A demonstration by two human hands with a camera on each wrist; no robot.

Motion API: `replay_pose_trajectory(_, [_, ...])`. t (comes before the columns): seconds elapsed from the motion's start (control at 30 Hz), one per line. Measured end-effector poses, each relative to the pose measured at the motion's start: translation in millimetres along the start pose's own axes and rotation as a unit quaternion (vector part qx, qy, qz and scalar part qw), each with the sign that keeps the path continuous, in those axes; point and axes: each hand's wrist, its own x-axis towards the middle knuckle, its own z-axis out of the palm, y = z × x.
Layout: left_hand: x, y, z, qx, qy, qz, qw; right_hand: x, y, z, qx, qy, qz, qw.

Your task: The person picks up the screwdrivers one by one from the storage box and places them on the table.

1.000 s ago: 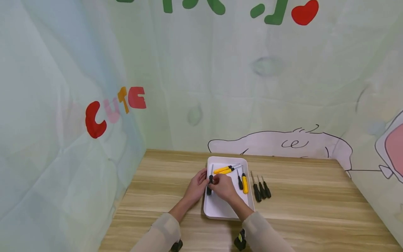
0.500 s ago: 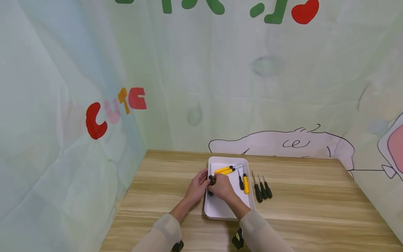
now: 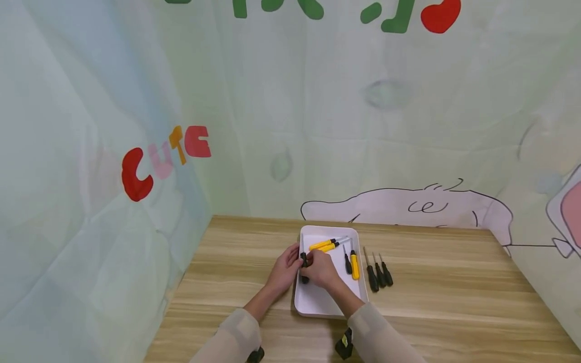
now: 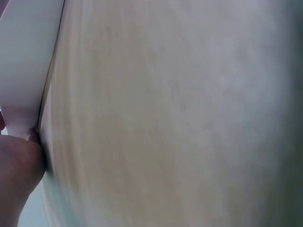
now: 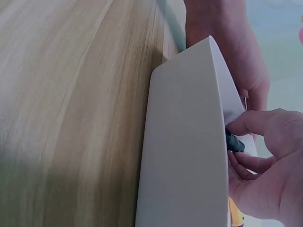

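"Two pale sleeves [image 3: 233, 335] are showing nearest us, aren't they?"

"Yes, and dark gadgets [image 3: 344, 345] are sitting just by the cuffs."

"And beyond those, what are the hands doing?"

"The right hand [image 3: 319, 269] is pinching a black-handled screwdriver [image 3: 304, 279] between thumb and fingers. The left hand [image 3: 284, 268] is resting its fairly straight fingers against the left side of a white tray [image 3: 317, 304]. Whether its thumb is touching the screwdriver, I can't tell."

"Where is that screwdriver lying?"

"Inside the tray, along the left side, its shaft pointing towards the far end."

"What else is the tray holding?"

"At the right, a small black screwdriver [image 3: 348, 265] is lying beside a yellow-handled one [image 3: 355, 267]. Farther up, two yellow screwdrivers [image 3: 321, 244] are slanting side by side."

"And outside?"

"Three dark screwdrivers [image 3: 372, 280] are lying to the right on the wooden table [image 3: 436, 272]. Behind everything, a printed backdrop [image 3: 254, 126] is hanging, 'CUTE' running across its left part."
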Motion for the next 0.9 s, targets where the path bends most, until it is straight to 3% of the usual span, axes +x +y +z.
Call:
replay_pose_trajectory(0.47, [0.7,3.6,-0.7,-0.048,-0.004,0.01,0.9988,-1.4,-0.4,1.0,0.017,0.042,-0.004,0.999])
replay_pose_trajectory(0.9, [-1.5,1.5,-1.0,-0.036,0.0,0.013,0.9993,-3.5,6.8,-1.2,0.06,0.037,0.022,0.9973])
